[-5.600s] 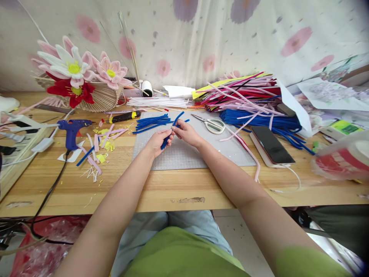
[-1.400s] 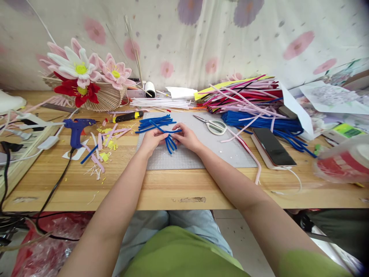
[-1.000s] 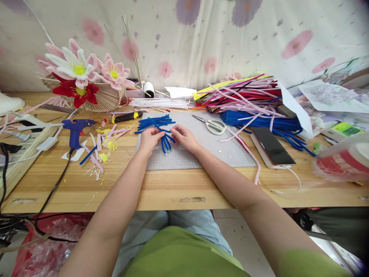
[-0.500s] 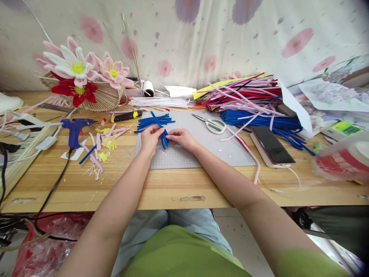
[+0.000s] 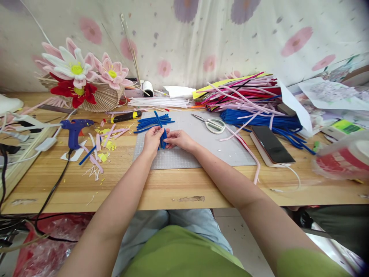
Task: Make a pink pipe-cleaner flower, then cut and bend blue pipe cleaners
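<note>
Over the grey cutting mat [image 5: 190,154], my left hand [image 5: 152,140] is closed on some blue pipe cleaners [image 5: 163,139], one end of which sticks up above the thumb. My right hand [image 5: 179,139] pinches the same blue pipe cleaners from the other side, its fingertips close to the left ones. How they are joined is partly hidden by the fingers. Just behind the hands lies a loose pile of cut blue pipe cleaners [image 5: 150,122]. A pair of scissors [image 5: 213,124] with pale handles rests on the mat to the right.
On the left stand a blue glue gun [image 5: 74,130] and fuzzy flowers [image 5: 76,69], with yellow scraps [image 5: 111,144] nearby. A black-and-yellow utility knife [image 5: 126,116] lies behind. To the right are a blue pipe-cleaner bundle [image 5: 259,120], a phone [image 5: 272,144] and a plastic-wrapped tub [image 5: 343,157].
The lower ends of the blue pipe cleaners, spread and crossing before, now sit closer together between my fingers. The upper end stands more upright. Both hands have shifted only slightly.
</note>
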The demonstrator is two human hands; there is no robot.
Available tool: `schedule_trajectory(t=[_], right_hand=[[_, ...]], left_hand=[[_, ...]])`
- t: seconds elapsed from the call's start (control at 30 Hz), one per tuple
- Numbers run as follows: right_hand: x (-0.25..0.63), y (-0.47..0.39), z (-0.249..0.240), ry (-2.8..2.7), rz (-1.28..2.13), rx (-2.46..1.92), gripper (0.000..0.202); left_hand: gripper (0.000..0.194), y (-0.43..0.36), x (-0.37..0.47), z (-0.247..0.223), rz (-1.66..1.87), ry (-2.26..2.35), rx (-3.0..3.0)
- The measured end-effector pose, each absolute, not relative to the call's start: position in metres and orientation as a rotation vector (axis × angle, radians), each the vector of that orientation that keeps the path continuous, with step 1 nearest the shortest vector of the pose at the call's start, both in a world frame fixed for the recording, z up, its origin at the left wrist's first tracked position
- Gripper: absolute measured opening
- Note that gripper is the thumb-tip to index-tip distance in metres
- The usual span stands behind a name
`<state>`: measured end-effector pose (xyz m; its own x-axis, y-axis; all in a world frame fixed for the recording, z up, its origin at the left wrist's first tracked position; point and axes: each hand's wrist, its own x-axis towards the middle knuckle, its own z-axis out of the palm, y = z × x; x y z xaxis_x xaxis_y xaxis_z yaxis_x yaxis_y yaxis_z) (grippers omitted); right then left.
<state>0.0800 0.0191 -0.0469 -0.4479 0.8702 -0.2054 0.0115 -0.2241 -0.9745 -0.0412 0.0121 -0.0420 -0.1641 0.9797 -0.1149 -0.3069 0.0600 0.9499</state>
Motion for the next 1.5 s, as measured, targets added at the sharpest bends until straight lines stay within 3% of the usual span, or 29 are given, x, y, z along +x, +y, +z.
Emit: schedule_trajectory(t=[0.27, 0.6, 0.73, 0.9, 1.3, 1.5], right_hand=[[0.076, 0.019, -0.051, -1.391, 1.625, -1.004, 0.029], [0.082, 0.017, -0.044, -1.423, 1.639, -0.962, 0.020], [0.087, 0.019, -0.042, -1.413, 1.667, -1.064, 0.013], [0.093, 0.019, -0.039, -1.414, 1.714, -1.031, 0.012], [0.103, 0.017, -0.038, -1.465, 1.757, -0.814, 0.020], [0.105, 0.019, -0.036, -1.510, 1.709, -0.809, 0.021]], left_hand=[[0.026, 0.008, -0.033, -0.037, 1.493, 1.057, 0.825], [0.020, 0.010, -0.046, -0.035, 1.374, 1.174, 0.887], [0.024, 0.006, -0.068, -0.024, 1.826, 1.484, 1.354], [0.008, 0.001, -0.075, -0.013, 1.553, 1.340, 2.001], [0.008, 0.002, -0.068, -0.028, 1.423, 1.307, 1.812], [0.018, 0.001, -0.054, -0.033, 1.323, 1.156, 1.454]])
